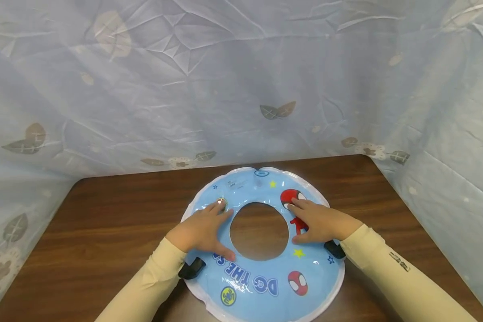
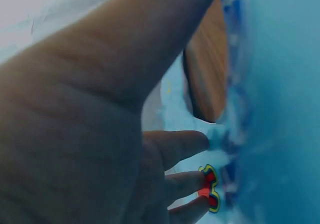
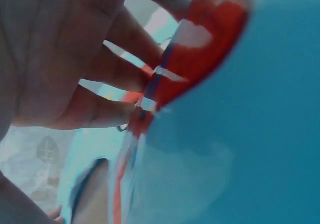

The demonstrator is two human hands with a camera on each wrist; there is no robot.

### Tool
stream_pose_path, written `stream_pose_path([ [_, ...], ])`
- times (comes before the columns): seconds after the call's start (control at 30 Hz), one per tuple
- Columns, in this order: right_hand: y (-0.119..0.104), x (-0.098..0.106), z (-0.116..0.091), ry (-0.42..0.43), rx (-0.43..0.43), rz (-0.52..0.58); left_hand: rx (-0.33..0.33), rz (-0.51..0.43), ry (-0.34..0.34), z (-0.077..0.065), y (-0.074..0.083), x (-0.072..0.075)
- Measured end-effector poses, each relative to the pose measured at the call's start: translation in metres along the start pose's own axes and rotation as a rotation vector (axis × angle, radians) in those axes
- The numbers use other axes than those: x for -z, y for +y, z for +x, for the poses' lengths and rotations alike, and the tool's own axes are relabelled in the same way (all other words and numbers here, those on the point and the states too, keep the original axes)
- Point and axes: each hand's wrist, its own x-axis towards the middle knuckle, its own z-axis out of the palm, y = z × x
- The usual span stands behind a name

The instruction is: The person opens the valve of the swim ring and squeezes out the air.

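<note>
A light blue inflatable swim ring (image 1: 261, 308) with a pale rim, red masked figures, stars and blue lettering lies flat on the table. My left hand (image 1: 205, 230) rests on its left side, fingers spread and thumb pointing toward the lettering. On the right side, my right hand (image 1: 319, 221) touches the ring with spread fingers, over the red figure. Close up in the left wrist view, the fingers (image 2: 182, 146) reach onto the blue surface (image 2: 280, 109). In the right wrist view the fingertips press against the red print (image 3: 200, 44).
The dark brown wooden table (image 1: 104, 232) shows around the ring and through its round hole. A pale blue curtain (image 1: 225, 89) with leaf prints hangs behind the table and along both sides. Black wrist straps (image 1: 192, 269) touch or overhang the ring.
</note>
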Motion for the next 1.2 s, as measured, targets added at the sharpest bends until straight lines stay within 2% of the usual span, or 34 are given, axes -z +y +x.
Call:
stream_pose_path([
  [0.13,-0.001,-0.002,-0.004,0.005,-0.006,-0.002,0.005,-0.002,-0.007,-0.002,0.002,-0.007],
  [0.27,-0.007,-0.003,-0.007,0.026,0.003,-0.054,0.006,0.027,0.048,-0.004,0.006,-0.013],
  [0.4,-0.016,-0.006,-0.018,0.063,0.028,-0.076,-0.001,0.037,0.101,-0.015,0.016,-0.014],
  [0.5,-0.023,-0.010,-0.029,0.067,0.037,-0.051,0.005,0.010,0.082,-0.029,0.024,-0.013],
  [0.67,-0.030,-0.017,-0.040,0.026,-0.006,0.016,0.031,-0.018,0.029,-0.044,0.033,-0.015],
  [0.8,-0.032,-0.018,-0.037,0.004,-0.029,0.064,0.062,0.006,0.038,-0.043,0.036,-0.020],
  [0.97,-0.033,-0.017,-0.032,-0.011,-0.059,0.064,0.087,0.033,0.036,-0.038,0.037,-0.027],
  [1.1,-0.034,-0.017,-0.031,-0.016,-0.078,0.071,0.070,0.010,0.031,-0.039,0.034,-0.023],
  [1.2,-0.035,-0.017,-0.032,-0.007,-0.076,0.068,0.051,-0.016,0.053,-0.041,0.029,-0.016],
])
